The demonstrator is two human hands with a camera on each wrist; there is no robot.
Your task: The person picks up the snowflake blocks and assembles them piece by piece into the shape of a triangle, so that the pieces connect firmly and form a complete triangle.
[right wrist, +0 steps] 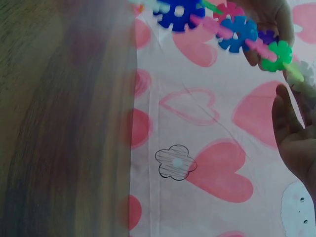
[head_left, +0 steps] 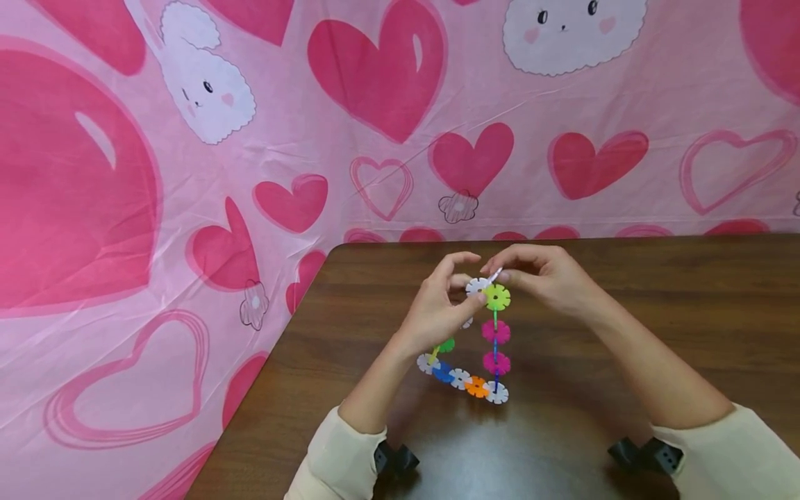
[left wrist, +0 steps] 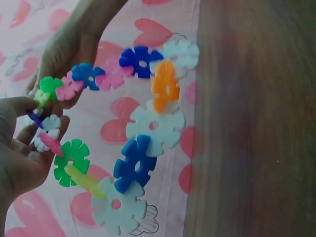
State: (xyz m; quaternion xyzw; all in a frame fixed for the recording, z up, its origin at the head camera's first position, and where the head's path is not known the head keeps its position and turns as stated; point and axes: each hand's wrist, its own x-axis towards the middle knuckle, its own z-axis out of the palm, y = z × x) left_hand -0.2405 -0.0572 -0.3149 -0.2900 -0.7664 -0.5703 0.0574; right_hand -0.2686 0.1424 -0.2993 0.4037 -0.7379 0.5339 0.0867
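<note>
A chain of notched plastic snowflake discs hangs in a loop between both hands above the table. My left hand pinches the upper part of it, thumb by a yellow-green disc and a white disc. With thumb and fingertips, my right hand holds a white disc, seen edge-on, against that end. In the left wrist view, blue, orange, pink, green and white discs curve around, with a blue disc low in the loop. The right wrist view catches a dark blue disc at its top.
The brown wooden table lies beneath the hands. Behind and left of it hangs a pink cloth with hearts and white animal faces. Small black devices sit at both sleeve cuffs.
</note>
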